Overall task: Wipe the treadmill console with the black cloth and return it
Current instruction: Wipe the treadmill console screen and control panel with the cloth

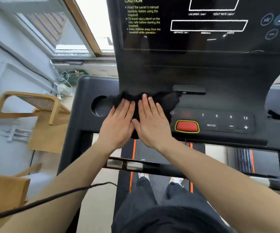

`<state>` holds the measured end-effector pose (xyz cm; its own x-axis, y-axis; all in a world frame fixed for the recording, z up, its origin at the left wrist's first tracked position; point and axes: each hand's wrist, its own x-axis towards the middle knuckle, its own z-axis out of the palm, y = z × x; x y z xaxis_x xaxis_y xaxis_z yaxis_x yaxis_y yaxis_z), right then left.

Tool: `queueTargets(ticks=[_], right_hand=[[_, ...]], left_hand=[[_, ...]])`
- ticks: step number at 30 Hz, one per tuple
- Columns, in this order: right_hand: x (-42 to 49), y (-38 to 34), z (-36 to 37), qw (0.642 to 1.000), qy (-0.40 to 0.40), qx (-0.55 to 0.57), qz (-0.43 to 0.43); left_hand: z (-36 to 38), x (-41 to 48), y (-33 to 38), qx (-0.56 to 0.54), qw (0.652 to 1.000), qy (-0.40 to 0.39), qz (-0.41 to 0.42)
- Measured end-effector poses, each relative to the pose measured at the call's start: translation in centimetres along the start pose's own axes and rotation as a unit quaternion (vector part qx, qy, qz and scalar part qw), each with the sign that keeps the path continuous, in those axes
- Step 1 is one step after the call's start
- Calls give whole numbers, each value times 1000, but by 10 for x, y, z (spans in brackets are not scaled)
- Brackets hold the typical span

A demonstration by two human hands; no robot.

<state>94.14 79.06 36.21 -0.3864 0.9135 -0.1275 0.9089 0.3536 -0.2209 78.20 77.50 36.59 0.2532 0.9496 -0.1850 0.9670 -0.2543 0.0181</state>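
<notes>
The black cloth [167, 100] lies crumpled on the lower shelf of the dark treadmill console [194, 73], left of the button panel. My left hand [117, 125] and my right hand [151, 121] both press flat on the cloth, side by side, fingers stretched forward and thumbs touching. Most of the cloth is hidden under my palms; its edges show ahead of my fingertips and to the right.
A round cup holder [100, 106] sits just left of my left hand. A red stop button [187, 126] and speed keys [230, 121] lie to the right. A dark slim device [188, 89] rests above the cloth. A wooden chair [33, 105] stands at left.
</notes>
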Motion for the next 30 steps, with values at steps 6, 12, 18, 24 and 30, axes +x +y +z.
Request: queueTargets(ticks=[6,12,18,24,30], right_hand=[[-24,8,-5,997,-15,-14,-69],[-35,39,-8,995,-28,-26,-97],[-4,20,-11,999,-14,-14,-29],[-53,31,-6,995,-45,-12,-87],[-35,76,-26,998,-45,-4,-51]], left_hand=[[3,-16,22,-6,999,31,2],[3,-12,31,-33,997,23,62],[3,14,22,-55,997,49,-10],[15,-28,37,-53,998,29,24],[1,20,73,-53,998,26,3]])
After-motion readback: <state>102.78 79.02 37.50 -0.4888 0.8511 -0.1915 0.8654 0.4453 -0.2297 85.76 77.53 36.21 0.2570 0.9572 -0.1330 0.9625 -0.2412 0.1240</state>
